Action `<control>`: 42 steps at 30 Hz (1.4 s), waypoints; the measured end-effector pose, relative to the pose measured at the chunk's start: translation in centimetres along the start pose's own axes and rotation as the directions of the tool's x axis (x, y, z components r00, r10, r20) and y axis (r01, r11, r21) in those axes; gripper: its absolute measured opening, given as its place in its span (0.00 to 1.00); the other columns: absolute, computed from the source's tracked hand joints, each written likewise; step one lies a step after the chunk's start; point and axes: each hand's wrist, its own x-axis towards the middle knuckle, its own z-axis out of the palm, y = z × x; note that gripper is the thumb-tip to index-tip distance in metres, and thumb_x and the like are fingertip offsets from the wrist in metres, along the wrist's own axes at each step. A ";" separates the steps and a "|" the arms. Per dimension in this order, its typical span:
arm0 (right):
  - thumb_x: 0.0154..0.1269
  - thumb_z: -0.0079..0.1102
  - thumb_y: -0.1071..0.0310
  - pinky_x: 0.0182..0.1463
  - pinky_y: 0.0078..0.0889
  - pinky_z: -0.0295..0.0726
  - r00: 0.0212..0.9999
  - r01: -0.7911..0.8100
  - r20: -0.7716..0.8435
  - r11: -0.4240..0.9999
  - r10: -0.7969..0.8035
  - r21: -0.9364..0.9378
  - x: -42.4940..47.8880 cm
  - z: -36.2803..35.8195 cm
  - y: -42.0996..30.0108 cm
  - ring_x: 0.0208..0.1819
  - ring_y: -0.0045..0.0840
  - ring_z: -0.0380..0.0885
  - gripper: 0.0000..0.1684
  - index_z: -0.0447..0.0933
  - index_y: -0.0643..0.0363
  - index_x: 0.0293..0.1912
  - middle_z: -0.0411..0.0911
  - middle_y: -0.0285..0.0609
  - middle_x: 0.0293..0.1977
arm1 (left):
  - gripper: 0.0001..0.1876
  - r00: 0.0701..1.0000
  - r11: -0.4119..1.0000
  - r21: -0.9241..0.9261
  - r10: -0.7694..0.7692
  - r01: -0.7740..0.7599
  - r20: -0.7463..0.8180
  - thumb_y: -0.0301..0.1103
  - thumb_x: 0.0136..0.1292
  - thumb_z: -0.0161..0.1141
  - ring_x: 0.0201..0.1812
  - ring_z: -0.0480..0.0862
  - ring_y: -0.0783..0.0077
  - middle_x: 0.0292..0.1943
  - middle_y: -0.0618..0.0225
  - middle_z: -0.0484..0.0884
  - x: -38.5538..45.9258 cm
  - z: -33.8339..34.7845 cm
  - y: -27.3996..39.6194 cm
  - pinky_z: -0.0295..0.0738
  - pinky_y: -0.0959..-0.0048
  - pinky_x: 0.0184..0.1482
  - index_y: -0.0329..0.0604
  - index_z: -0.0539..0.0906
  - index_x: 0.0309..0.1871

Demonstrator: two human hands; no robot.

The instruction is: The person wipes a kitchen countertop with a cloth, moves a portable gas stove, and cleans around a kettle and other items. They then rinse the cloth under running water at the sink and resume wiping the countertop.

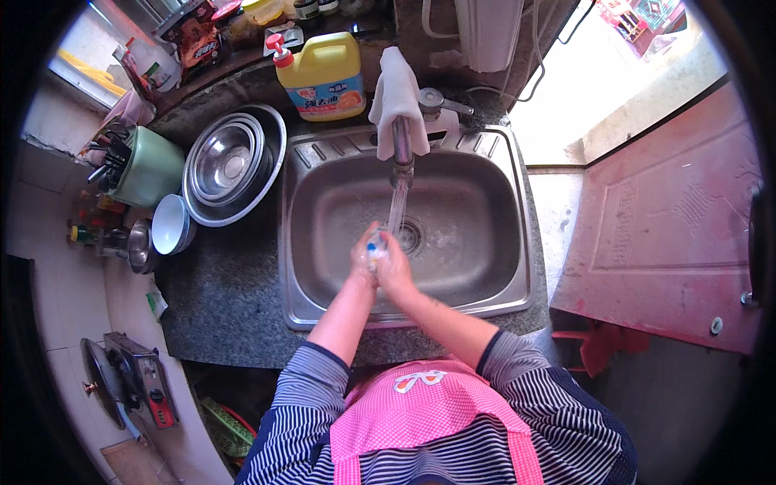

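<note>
My left hand (362, 259) and my right hand (395, 264) meet over the stainless-steel sink (473, 267). Between them is a small wet white-and-blue item (376, 247), mostly hidden by my fingers and blurred, so its kind is unclear. Water runs from the tap (402, 170) in a stream (397, 209) that falls at my fingertips. A white cloth (397, 91) is draped over the tap's neck. Just beyond my right fingers lies the round drain (411, 236).
Left of the sink, nested metal basins (233, 160), stacked bowls (170, 225) and a green utensil holder (148, 167) stand on the dark stone countertop (224, 291). A yellow detergent jug (327, 79) stands behind. To the right is a reddish door (661, 212).
</note>
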 end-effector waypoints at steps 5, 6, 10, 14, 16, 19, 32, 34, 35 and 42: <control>0.61 0.51 0.63 0.51 0.41 0.75 0.959 -0.272 0.081 0.813 0.270 0.514 6.4 -3.2 0.1 0.45 0.40 0.79 0.25 0.68 0.65 0.56 0.80 0.52 0.41 | 0.16 0.991 0.995 0.086 0.069 -0.060 -0.111 0.42 0.68 0.51 0.42 0.82 0.68 0.42 0.67 0.82 -3.2 7.9 -2.4 0.76 0.70 0.46 0.42 0.76 0.52; 0.62 0.50 0.63 0.51 0.41 0.75 0.985 -0.163 0.093 0.961 0.146 0.222 5.3 -3.2 0.0 0.45 0.39 0.79 0.26 0.67 0.66 0.57 0.80 0.52 0.41 | 0.17 0.995 0.997 0.078 -0.007 0.015 -0.095 0.43 0.67 0.54 0.42 0.81 0.69 0.42 0.67 0.81 -2.9 7.7 -1.8 0.76 0.71 0.45 0.43 0.75 0.52; 0.62 0.44 0.71 0.52 0.42 0.72 0.999 0.040 0.036 0.998 -0.038 -0.057 0.4 0.6 1.8 0.54 0.49 0.73 0.29 0.60 0.70 0.63 0.73 0.64 0.48 | 0.15 0.975 0.954 0.281 0.158 -0.109 -0.159 0.42 0.65 0.56 0.40 0.81 0.69 0.41 0.64 0.81 -0.1 2.1 -0.8 0.77 0.70 0.45 0.44 0.76 0.49; 0.65 0.41 0.69 0.50 0.42 0.72 0.927 -0.332 -0.125 0.929 0.354 0.165 6.7 -2.2 4.4 0.47 0.48 0.74 0.26 0.63 0.71 0.61 0.74 0.64 0.45 | 0.16 0.965 0.990 0.131 -0.013 0.050 -0.263 0.42 0.70 0.48 0.48 0.79 0.68 0.48 0.63 0.80 -2.4 5.7 -4.4 0.73 0.66 0.52 0.45 0.75 0.54; 0.66 0.40 0.69 0.53 0.41 0.72 0.927 -0.374 0.056 0.923 0.371 0.090 6.4 -2.9 3.2 0.50 0.48 0.74 0.26 0.64 0.71 0.60 0.74 0.64 0.46 | 0.25 0.968 0.983 0.181 0.043 0.003 -0.249 0.55 0.69 0.46 0.45 0.80 0.66 0.45 0.63 0.81 -3.0 6.4 -5.2 0.75 0.63 0.49 0.44 0.76 0.53; 0.66 0.38 0.63 0.70 0.35 0.57 0.956 -0.282 0.108 0.957 0.274 0.069 1.3 -1.8 -0.1 0.66 0.44 0.63 0.30 0.61 0.71 0.63 0.67 0.67 0.58 | 0.26 0.984 0.979 0.096 -0.175 0.177 -0.033 0.59 0.66 0.49 0.40 0.81 0.65 0.39 0.63 0.81 -0.7 1.7 -0.8 0.77 0.62 0.43 0.45 0.77 0.50; 0.67 0.42 0.54 0.53 0.48 0.69 0.981 0.170 -0.087 0.985 -0.173 -0.041 1.3 0.2 2.2 0.52 0.54 0.72 0.26 0.70 0.68 0.51 0.74 0.64 0.45 | 0.15 0.996 0.992 0.105 -0.080 0.075 0.046 0.45 0.68 0.50 0.39 0.80 0.69 0.36 0.67 0.80 -0.7 2.2 0.1 0.77 0.67 0.44 0.44 0.77 0.46; 0.67 0.41 0.52 0.56 0.47 0.67 0.998 0.068 -0.016 0.998 -0.068 0.013 1.8 -0.7 1.1 0.55 0.53 0.70 0.27 0.70 0.67 0.51 0.73 0.65 0.48 | 0.16 0.997 0.961 0.268 0.072 -0.065 -0.014 0.46 0.67 0.51 0.37 0.80 0.69 0.37 0.65 0.80 -1.2 2.8 -1.0 0.77 0.67 0.43 0.43 0.77 0.45; 0.68 0.40 0.51 0.58 0.45 0.66 0.996 -0.085 -0.010 0.995 0.086 0.052 3.8 -1.7 1.2 0.56 0.52 0.69 0.28 0.69 0.67 0.53 0.72 0.65 0.49 | 0.15 0.982 0.981 0.192 0.002 0.035 -0.189 0.46 0.67 0.52 0.37 0.79 0.70 0.38 0.68 0.80 -1.6 5.2 -2.4 0.75 0.68 0.41 0.44 0.77 0.46; 0.70 0.39 0.51 0.65 0.39 0.62 0.998 0.021 0.055 0.998 -0.024 0.057 2.3 -0.8 0.1 0.63 0.47 0.63 0.30 0.65 0.66 0.59 0.67 0.63 0.57 | 0.24 0.995 0.988 0.131 -0.076 0.083 -0.058 0.59 0.61 0.57 0.36 0.77 0.72 0.35 0.69 0.79 0.2 5.5 1.4 0.75 0.70 0.39 0.46 0.77 0.44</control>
